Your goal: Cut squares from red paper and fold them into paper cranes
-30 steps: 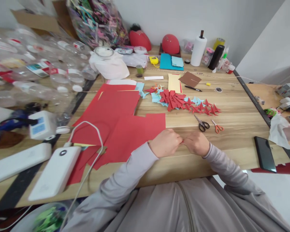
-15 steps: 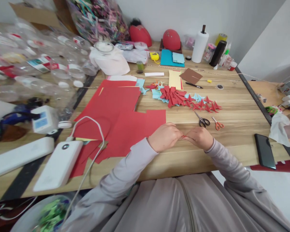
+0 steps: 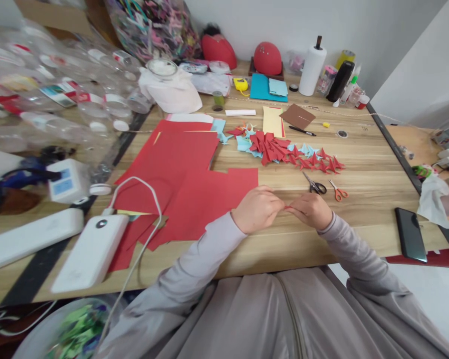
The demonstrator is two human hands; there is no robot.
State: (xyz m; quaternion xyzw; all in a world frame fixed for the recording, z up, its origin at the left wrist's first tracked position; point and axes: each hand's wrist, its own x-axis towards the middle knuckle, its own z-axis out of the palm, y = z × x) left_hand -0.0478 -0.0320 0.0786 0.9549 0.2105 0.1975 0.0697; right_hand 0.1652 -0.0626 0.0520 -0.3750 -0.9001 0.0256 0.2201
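Observation:
Between my fingertips is a small piece of red paper [image 3: 287, 207], mostly hidden, so its shape does not show. My left hand [image 3: 259, 209] pinches it from one side, above the corner of the large red paper sheets [image 3: 189, 197]. From the other side my right hand [image 3: 311, 211] pinches it too. Just beyond my right hand lie black-handled scissors [image 3: 315, 185] and small orange-handled scissors [image 3: 338, 191]. Farther back, folded red paper pieces [image 3: 269, 147] and light blue ones [image 3: 247, 144] lie in a heap, with star-like points at the right end.
White power banks [image 3: 92, 254] with a cable lie at left, near many plastic bottles [image 3: 93, 107]. A black phone [image 3: 410, 234] rests at the right front. Toward the back are a brown paper square [image 3: 298, 117], a pen [image 3: 302, 130], a blue sheet [image 3: 260, 88] and a white roll [image 3: 313, 70].
Both hands stay together on the red paper, with only slight finger movement. The whole view has shifted slightly.

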